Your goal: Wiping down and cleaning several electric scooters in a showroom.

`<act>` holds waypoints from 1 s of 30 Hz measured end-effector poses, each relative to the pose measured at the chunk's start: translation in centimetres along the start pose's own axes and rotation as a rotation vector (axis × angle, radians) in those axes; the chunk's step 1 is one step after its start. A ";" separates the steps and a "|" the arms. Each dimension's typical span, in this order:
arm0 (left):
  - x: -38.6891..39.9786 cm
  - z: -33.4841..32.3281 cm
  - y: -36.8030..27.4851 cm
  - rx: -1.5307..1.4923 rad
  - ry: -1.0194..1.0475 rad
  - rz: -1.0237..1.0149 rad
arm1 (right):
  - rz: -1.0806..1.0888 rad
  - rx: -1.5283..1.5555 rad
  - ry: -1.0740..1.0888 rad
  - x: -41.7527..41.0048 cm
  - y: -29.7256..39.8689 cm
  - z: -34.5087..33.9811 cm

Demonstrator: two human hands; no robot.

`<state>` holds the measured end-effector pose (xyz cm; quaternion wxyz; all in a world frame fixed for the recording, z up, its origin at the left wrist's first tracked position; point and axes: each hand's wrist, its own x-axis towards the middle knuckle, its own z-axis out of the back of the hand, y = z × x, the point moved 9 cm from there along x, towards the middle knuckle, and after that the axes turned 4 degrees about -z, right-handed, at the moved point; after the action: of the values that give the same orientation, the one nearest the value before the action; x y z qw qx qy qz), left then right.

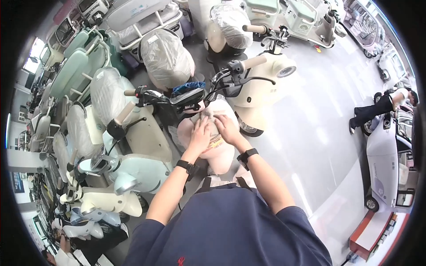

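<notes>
A pink electric scooter (221, 158) stands right before me, its front towards me. My left hand (200, 132) rests on its front panel, with a greyish cloth (207, 114) at the fingertips. My right hand (226, 128) lies on the same panel, its fingertips near the cloth too. Whether either hand grips the cloth cannot be told. Just beyond the hands are the scooter's dark display (188, 96) and handlebar, with blue plastic film (188, 87) behind the display.
A cream scooter (256, 89) stands close on the right, its brake lever (258, 79) reaching out. At left are a light blue scooter (143, 173) and several others. Plastic-wrapped seats (166, 56) lie beyond. A person (382, 106) is by a white vehicle (382, 166) at far right.
</notes>
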<state>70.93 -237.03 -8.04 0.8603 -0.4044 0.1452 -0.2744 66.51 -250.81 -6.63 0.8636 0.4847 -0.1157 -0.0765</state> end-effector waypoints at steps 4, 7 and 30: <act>-0.1 0.4 -0.2 0.063 -0.082 0.032 | -0.027 0.019 0.083 0.2 -1.4 -0.8; -0.1 0.4 -1.2 0.241 -0.115 0.090 | -0.091 0.144 0.218 0.4 -3.1 -1.6; -2.1 0.6 -4.9 0.392 -0.332 0.253 | -0.034 0.040 0.454 1.2 -1.0 -2.4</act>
<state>67.83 -237.99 -3.82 0.9615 -0.2484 -0.0042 -0.1178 68.28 -249.67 -8.50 0.8564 0.5083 0.0884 0.0224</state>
